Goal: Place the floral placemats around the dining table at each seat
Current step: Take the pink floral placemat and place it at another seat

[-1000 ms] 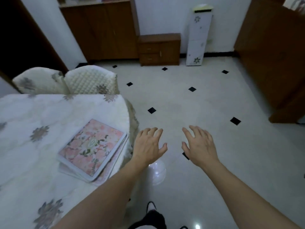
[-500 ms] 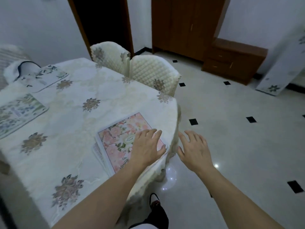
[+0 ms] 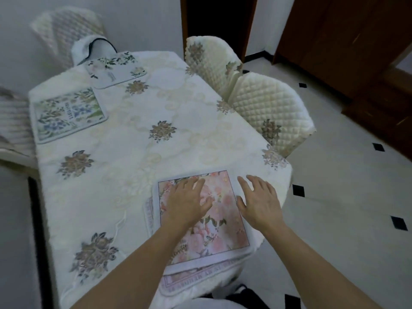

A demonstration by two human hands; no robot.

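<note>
At the near right corner of the worktop (image 3: 124, 152) lies a small stack of floral placemats. The top placemat (image 3: 223, 230) is a flat rectangle with rounded corners, a pale border and a soft pink blossom print. Its long axis runs from the near edge away toward the far end, tilted slightly left. A lower placemat (image 3: 178, 284) pokes out along the left and near sides, showing a lettered border.

The left hand (image 3: 186, 202) rests flat on the pink print, fingers (image 3: 189, 182) straight and released, grasping nothing. The right hand (image 3: 260, 202) is over the stack's right edge, fingers (image 3: 244, 186) spread and loose. Whether it touches the mat I cannot tell.

A cream tablecloth (image 3: 189, 103) with embroidered flower clusters covers the worktop. At the far left corner a green-and-blue placemat (image 3: 69, 115) lies with its long axis along the left edge. Another pale placemat (image 3: 116, 70) sits at the far edge, its long side following that edge. Two quilted, cream-covered chairs (image 3: 269, 110) stand against the right edge.
</note>
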